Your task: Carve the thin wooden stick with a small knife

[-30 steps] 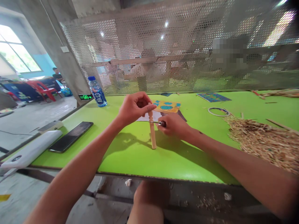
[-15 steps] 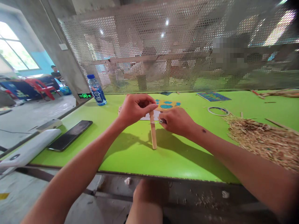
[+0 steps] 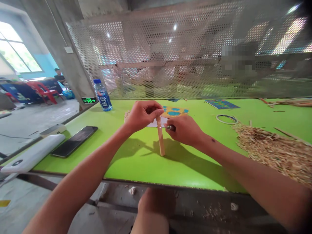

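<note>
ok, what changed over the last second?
Little. The right hand with its small tool rose up the upright wooden stick, from mid-height to just under the left hand. Left hand still pinches the stick's top, its foot on the green table. Phone and bottle unmoved.

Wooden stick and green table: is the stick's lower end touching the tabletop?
Touching. The head view shows the wooden stick standing upright, its lower end planted on the green table, left hand pinching its top.
</note>
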Action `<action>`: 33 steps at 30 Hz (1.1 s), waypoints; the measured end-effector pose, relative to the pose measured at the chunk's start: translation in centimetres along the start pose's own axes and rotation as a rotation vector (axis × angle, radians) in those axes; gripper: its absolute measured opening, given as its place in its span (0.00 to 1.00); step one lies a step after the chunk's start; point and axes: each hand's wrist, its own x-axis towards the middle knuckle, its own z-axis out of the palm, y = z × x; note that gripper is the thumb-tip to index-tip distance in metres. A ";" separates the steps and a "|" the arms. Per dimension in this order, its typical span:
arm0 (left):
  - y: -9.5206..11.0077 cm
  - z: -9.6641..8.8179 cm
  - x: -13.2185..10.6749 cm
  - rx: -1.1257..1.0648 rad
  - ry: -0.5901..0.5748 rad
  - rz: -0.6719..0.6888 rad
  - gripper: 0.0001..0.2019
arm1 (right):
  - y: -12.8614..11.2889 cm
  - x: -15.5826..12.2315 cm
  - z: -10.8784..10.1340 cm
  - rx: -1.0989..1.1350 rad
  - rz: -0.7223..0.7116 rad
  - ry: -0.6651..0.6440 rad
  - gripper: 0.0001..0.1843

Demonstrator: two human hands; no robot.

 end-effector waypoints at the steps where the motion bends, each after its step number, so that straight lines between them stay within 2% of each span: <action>1: 0.1 -0.1 0.0 -0.022 -0.014 -0.010 0.08 | 0.2 0.0 0.2 0.034 0.003 0.003 0.12; 10: 0.6 0.3 -0.2 -0.081 -0.081 -0.054 0.08 | 0.6 0.0 2.2 0.125 0.005 0.013 0.09; 18: 0.7 0.1 -0.1 -0.063 -0.039 -0.029 0.08 | -0.2 -0.1 2.0 0.156 0.003 -0.023 0.10; 33: 0.4 0.4 -0.1 -0.092 -0.041 0.002 0.07 | -0.5 -0.2 2.1 0.166 0.040 -0.010 0.10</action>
